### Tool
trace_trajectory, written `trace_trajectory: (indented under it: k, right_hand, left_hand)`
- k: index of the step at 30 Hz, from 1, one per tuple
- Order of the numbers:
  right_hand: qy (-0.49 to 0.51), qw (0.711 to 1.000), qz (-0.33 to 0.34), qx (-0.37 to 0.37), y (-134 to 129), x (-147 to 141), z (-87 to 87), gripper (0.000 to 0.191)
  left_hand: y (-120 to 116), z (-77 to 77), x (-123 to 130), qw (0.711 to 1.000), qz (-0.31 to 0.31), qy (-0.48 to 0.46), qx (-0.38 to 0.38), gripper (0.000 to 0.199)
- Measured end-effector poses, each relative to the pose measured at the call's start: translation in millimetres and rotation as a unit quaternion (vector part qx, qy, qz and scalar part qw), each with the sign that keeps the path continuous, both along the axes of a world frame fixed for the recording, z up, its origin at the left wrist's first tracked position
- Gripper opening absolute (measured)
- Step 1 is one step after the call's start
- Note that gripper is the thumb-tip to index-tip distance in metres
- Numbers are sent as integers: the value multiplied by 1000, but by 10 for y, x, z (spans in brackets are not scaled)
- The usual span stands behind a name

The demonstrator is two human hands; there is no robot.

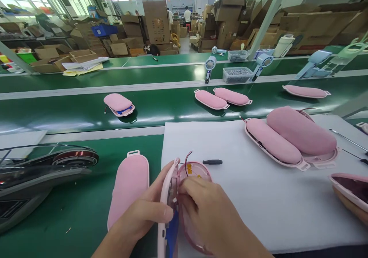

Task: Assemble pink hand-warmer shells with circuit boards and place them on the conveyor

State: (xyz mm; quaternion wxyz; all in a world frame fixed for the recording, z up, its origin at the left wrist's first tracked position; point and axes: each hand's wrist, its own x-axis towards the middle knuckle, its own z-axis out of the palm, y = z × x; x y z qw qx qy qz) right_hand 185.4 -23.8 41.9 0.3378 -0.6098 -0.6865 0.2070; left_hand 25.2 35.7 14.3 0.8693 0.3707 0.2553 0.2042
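Observation:
My left hand (149,210) grips a pink shell half (164,196) tilted on its edge, thumb on its inner side, where a blue part (173,231) shows. Just right of it lies the other pink shell half (191,227), open side up, with yellow tape and a dark red wire (186,162) rising from its far end. My right hand (201,202) reaches in between the two halves with its fingers pinched together. What those fingertips hold is hidden. Behind my hands a black-handled screwdriver (212,161) lies on the white sheet (230,143).
A pink padded case (130,189) lies left of my hands, beside a dark machine with a copper coil (75,158). More pink cases (273,141) lie on the right and along the green belt (161,108). At the right edge, another person's hand (349,204) holds a pink shell.

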Motion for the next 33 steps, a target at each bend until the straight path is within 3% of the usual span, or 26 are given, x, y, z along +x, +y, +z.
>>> trace_trajectory:
  k: [3,6,13,19,25,31,33]
  right_hand:
    - [46,995,-12,-90,45,-17,131,21]
    - [91,987,1,-130,60,-6,207,25]
    - [117,985,49,-113,39,17,227,29]
    - [88,986,42,-133,44,3,191,24]
    - [217,953,51,-203,6,29,176,17]
    - [260,943,9,-207,-82,24,197,17]
    - [268,939,15,-217,-97,6,198,18]
  left_hand:
    - [35,2,-55,999,-34,0,-11,113]
    - [61,30,-89,999,-51,4,2,116]
    - [64,81,-79,999,-46,-6,8,112]
    - [43,57,-61,999,-12,40,6,109]
    - [14,106,-35,999,-13,33,15,110]
    - [19,51,-70,994,54,75,56,93]
    - [26,34,-64,996,48,54,49,88]
